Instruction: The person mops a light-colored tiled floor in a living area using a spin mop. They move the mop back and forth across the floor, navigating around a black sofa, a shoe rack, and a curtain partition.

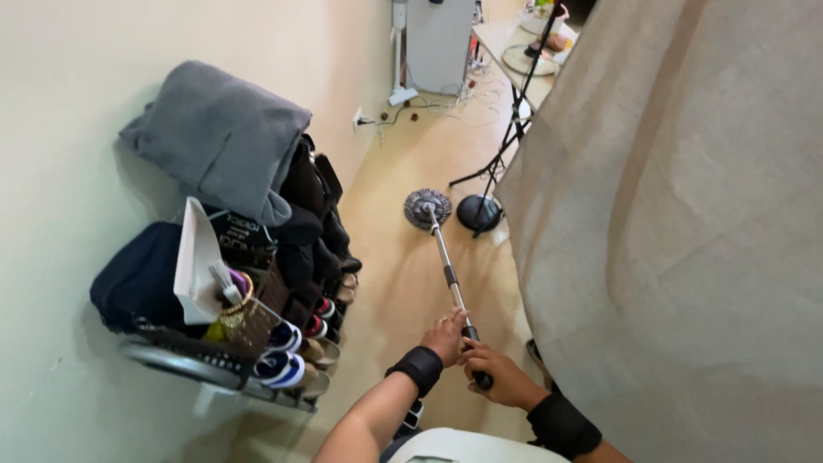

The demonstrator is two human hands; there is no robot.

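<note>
Nearest to you, both of your hands are clenched around one mop handle [452, 287]. Your left hand [447, 336] grips higher up the pole; your right hand [500, 375] closes on the black end grip just below it, the two hands almost touching. Each wrist carries one dark band, two in all.

Handle: one metal pole, slanting away from you up the middle of the floor [403, 283]. Its single round mop head [427, 208] lies flat on the floor, just beside the round black base of one stand [481, 212].

Left side: one shoe rack [206, 364] against the wall, holding several shoes; an exact count cannot be made. Dark bags and clothes are piled on it, with one grey folded garment [219, 137] on top and one white paper bag [195, 261] at the near end.

Right side: one large beige curtain [686, 223] fills the view, hanging close to your right arm.

Far end: one white appliance [439, 43] stands on the floor, loose cables beside it, and one table [506, 47] with small items too blurred to count.
</note>
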